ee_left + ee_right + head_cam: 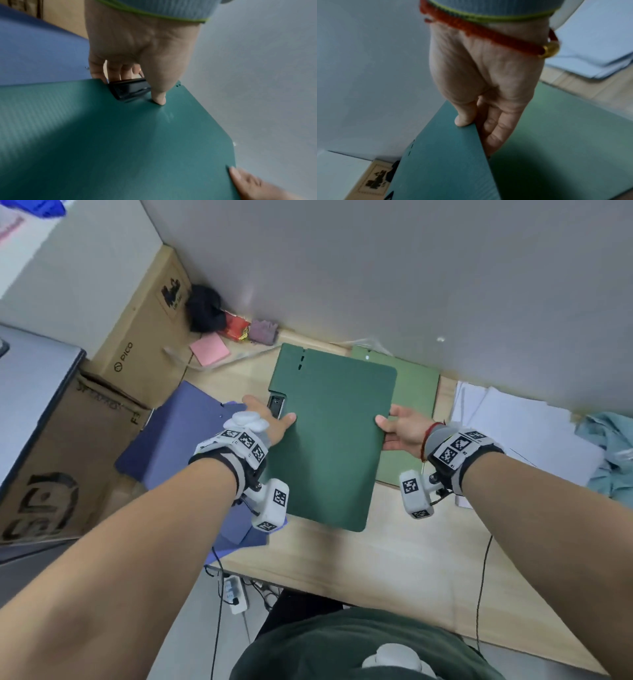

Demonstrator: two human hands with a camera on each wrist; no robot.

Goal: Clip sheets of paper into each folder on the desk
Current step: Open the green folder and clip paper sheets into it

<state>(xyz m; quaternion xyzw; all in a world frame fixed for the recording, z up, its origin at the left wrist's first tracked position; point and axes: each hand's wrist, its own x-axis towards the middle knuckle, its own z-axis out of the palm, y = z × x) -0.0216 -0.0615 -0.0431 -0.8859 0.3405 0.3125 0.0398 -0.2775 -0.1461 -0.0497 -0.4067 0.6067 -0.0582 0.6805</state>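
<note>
A dark green folder is held closed above the desk between both hands. My left hand grips its left edge beside the black clip, thumb on the cover and fingers beneath, as the left wrist view shows with the thumb pressed beside the clip. My right hand pinches the right edge, thumb on top and fingers under the cover. A light green folder lies on the desk under it. A blue folder lies to the left.
A stack of white paper lies on the wooden desk at the right, beside a light blue cloth. Cardboard boxes stand at the left. Pink sticky notes and small items sit by the grey partition.
</note>
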